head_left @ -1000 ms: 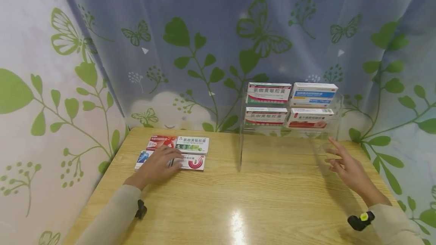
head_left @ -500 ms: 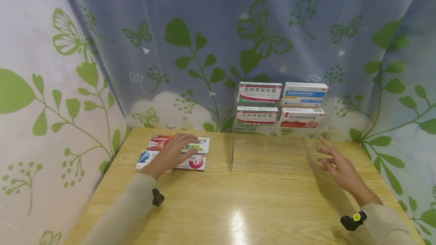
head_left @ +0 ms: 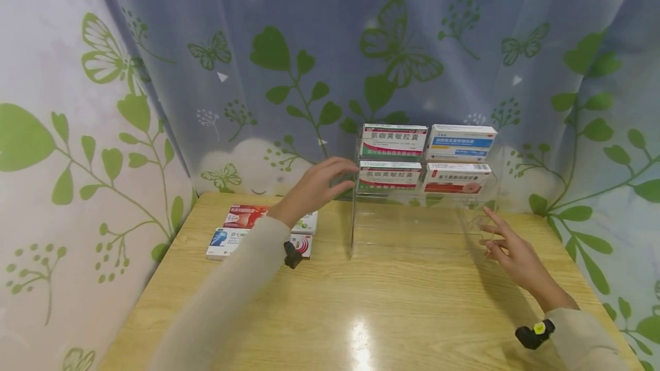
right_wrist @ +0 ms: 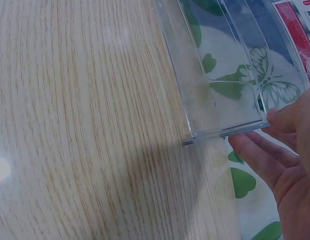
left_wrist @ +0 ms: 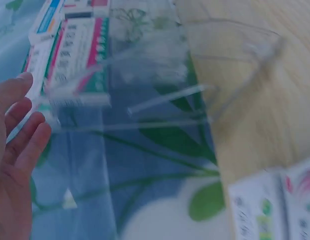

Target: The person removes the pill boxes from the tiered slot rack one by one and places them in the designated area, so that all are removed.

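A clear acrylic display rack [head_left: 412, 222] stands at the back right of the table. Its upper tiers hold several medicine boxes, among them a white, red and green box [head_left: 394, 141], a similar box [head_left: 389, 176] below it, a blue and white box [head_left: 460, 143] and a red and white box [head_left: 456, 178]. My left hand [head_left: 317, 188] is at the rack's left side, thumb and fingers apart, holding nothing; in the left wrist view its fingertips [left_wrist: 42, 127] lie beside the rack's edge. My right hand [head_left: 518, 259] touches the rack's right side panel with extended fingers [right_wrist: 252, 150].
On the wooden table [head_left: 330, 302] at left lie several more medicine boxes, including a red box [head_left: 242, 215] and a blue and white one [head_left: 223, 241]; my left forearm partly covers the group. A leaf-patterned curtain [head_left: 319, 27] hangs behind the table and at its sides.
The rack and right hand shifted slightly left in the first half second. My left hand has lifted off the flat boxes and moved right to the rack's left side.
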`<state>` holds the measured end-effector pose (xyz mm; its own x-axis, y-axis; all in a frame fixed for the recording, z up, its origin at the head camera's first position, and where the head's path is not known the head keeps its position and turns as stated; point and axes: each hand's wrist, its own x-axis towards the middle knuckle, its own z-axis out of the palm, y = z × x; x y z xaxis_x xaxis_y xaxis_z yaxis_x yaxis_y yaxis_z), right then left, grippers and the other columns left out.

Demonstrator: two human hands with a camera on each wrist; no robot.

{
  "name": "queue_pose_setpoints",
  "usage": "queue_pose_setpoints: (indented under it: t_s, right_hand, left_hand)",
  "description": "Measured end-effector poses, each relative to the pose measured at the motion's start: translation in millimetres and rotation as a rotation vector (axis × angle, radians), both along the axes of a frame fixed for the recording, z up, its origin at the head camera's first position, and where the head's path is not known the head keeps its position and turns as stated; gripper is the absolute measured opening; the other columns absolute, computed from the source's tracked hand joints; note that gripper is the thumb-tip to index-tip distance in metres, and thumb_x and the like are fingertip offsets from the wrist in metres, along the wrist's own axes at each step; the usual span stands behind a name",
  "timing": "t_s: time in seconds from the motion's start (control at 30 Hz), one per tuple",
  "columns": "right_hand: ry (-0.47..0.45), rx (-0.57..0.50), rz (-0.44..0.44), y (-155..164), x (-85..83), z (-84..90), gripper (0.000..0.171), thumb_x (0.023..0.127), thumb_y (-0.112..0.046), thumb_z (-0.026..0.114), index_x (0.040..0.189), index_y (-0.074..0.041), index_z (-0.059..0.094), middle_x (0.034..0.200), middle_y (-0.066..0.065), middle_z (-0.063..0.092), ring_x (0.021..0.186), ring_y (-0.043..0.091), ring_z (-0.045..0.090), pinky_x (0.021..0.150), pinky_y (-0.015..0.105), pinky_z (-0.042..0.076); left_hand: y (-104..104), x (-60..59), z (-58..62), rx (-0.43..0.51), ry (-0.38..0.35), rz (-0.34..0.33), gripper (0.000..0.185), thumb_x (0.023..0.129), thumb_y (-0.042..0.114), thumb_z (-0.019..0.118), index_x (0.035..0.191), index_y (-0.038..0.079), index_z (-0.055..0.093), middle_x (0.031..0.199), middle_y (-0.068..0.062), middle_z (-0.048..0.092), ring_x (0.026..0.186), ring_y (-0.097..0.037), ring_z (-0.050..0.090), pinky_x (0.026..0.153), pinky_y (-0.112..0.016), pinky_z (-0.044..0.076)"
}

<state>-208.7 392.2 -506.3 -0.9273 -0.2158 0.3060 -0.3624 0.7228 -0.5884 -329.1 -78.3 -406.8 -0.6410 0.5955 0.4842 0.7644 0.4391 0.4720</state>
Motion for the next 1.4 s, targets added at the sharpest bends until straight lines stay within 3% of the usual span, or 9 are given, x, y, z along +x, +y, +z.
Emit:
queue_pose_setpoints:
  t_s: [0.1, 0.2, 0.37, 0.47, 0.57, 0.67, 1.0, 1.17, 1.4]
  right_hand:
    - [-0.006, -0.015, 0.002, 0, 0.3, -0.4, 0.09, 0.102, 0.017, 0.061, 0.176, -0.016, 0.019, 0.141, 0.042, 0.06, 0.101, 0.009, 0.077, 0.069, 0.027, 0.067]
    - [-0.005, -0.019, 0.005, 0, 0.4, -0.4, 0.091, 0.102, 0.017, 0.061, 0.176, -0.015, 0.019, 0.14, 0.043, 0.06, 0.102, -0.008, 0.069, 0.069, 0.027, 0.067]
    - [0.017, -0.006, 0.007, 2, -1.4, 0.6, 0.091, 0.102, 0.017, 0.061, 0.175, -0.015, 0.02, 0.14, 0.042, 0.061, 0.101, -0.011, 0.066, 0.068, 0.025, 0.066]
    - [0.022, 0.002, 0.003, 3, -2.1, 0.7, 0.09, 0.102, 0.017, 0.061, 0.175, -0.016, 0.021, 0.14, 0.041, 0.061, 0.101, -0.002, 0.073, 0.068, 0.024, 0.065]
    - [0.011, 0.005, 0.003, 3, -2.3, -0.1, 0.09, 0.102, 0.016, 0.061, 0.176, -0.016, 0.02, 0.141, 0.041, 0.061, 0.101, 0.023, 0.08, 0.069, 0.025, 0.066]
    - [0.0, 0.009, 0.005, 3, -2.4, -1.7, 0.091, 0.103, 0.016, 0.061, 0.176, -0.017, 0.018, 0.142, 0.041, 0.06, 0.103, 0.045, 0.077, 0.07, 0.025, 0.066]
    - [-0.004, 0.022, -0.008, 2, -0.4, -2.4, 0.092, 0.102, 0.017, 0.06, 0.176, -0.017, 0.018, 0.142, 0.04, 0.061, 0.105, 0.051, 0.075, 0.07, 0.02, 0.064]
    - [-0.006, 0.029, -0.01, 1, 0.2, -1.9, 0.092, 0.102, 0.017, 0.061, 0.176, -0.017, 0.018, 0.142, 0.039, 0.061, 0.105, 0.051, 0.075, 0.07, 0.02, 0.064]
    - [-0.002, 0.018, -0.008, 0, 0.8, -1.8, 0.091, 0.102, 0.017, 0.06, 0.176, -0.017, 0.019, 0.142, 0.04, 0.061, 0.104, 0.051, 0.075, 0.07, 0.026, 0.066]
  left_hand:
    - [17, -2.8, 12.3, -0.028, 0.028, 0.011, 0.035, 0.107, 0.017, 0.072, 0.141, 0.009, 0.07, 0.145, -0.007, 0.069, 0.137, -0.024, 0.063, 0.124, -0.041, 0.047]
    - [28, -4.9, 22.5, -0.032, 0.032, 0.048, 0.032, 0.108, 0.018, 0.071, 0.139, 0.011, 0.071, 0.141, -0.005, 0.072, 0.135, -0.024, 0.063, 0.123, -0.043, 0.047]
    - [43, -7.0, 37.0, -0.074, 0.011, 0.024, 0.033, 0.108, 0.017, 0.071, 0.141, 0.012, 0.071, 0.144, -0.004, 0.07, 0.134, -0.023, 0.062, 0.12, -0.04, 0.049]
    - [54, -9.1, 43.5, -0.169, 0.007, -0.003, 0.036, 0.109, 0.019, 0.07, 0.145, 0.013, 0.069, 0.15, -0.003, 0.066, 0.145, -0.022, 0.056, 0.126, -0.038, 0.045]
    - [65, -11.2, 47.0, -0.279, -0.002, -0.003, 0.041, 0.109, 0.022, 0.07, 0.149, 0.015, 0.066, 0.153, -0.004, 0.064, 0.147, -0.023, 0.055, 0.128, -0.038, 0.043]
    - [74, -11.8, 48.1, -0.376, -0.017, 0.006, 0.046, 0.109, 0.024, 0.07, 0.154, 0.016, 0.061, 0.156, -0.003, 0.061, 0.148, -0.023, 0.055, 0.127, -0.038, 0.043]
    - [87, -9.2, 47.1, -0.532, 0.065, 0.121, 0.052, 0.106, 0.003, 0.069, 0.155, 0.019, 0.059, 0.153, -0.001, 0.065, 0.146, -0.022, 0.057, 0.127, -0.034, 0.044]
    - [86, -9.5, 46.2, -0.51, 0.091, 0.112, 0.048, 0.106, 0.0, 0.067, 0.15, 0.018, 0.063, 0.15, 0.0, 0.068, 0.145, -0.021, 0.059, 0.13, -0.033, 0.039]
    - [79, -11.7, 54.9, -0.329, 0.158, 0.024, 0.032, 0.109, 0.011, 0.068, 0.141, 0.015, 0.071, 0.143, 0.0, 0.072, 0.139, -0.02, 0.062, 0.129, -0.033, 0.041]
